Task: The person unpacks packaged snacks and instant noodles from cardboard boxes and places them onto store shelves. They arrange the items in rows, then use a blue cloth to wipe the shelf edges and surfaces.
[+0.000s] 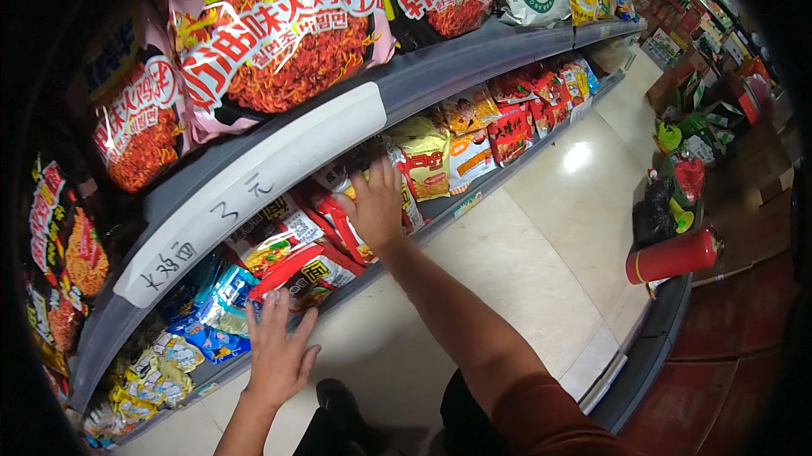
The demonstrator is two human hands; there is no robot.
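Observation:
My right hand [375, 202] rests with spread fingers on a red and white instant noodle packet [340, 218] on the lower shelf. My left hand [279, 342] is lower left, its fingers apart at the near edge of another red noodle packet [311, 272]; whether it touches is hard to tell. Between and behind the hands lies a further noodle packet [276, 237]. Left of my left hand are blue snack packets [219, 329]. A yellow packet [426, 154] stands just right of my right hand.
Above, an upper shelf with a white handwritten label strip [254, 192] holds large pink noodle packets [285, 37]. Tiled floor [507, 253] runs alongside. At the right stand a red cylinder [674, 255], cardboard boxes [736, 246] and another shelf edge [660, 354]. My shoe [339, 396] is below.

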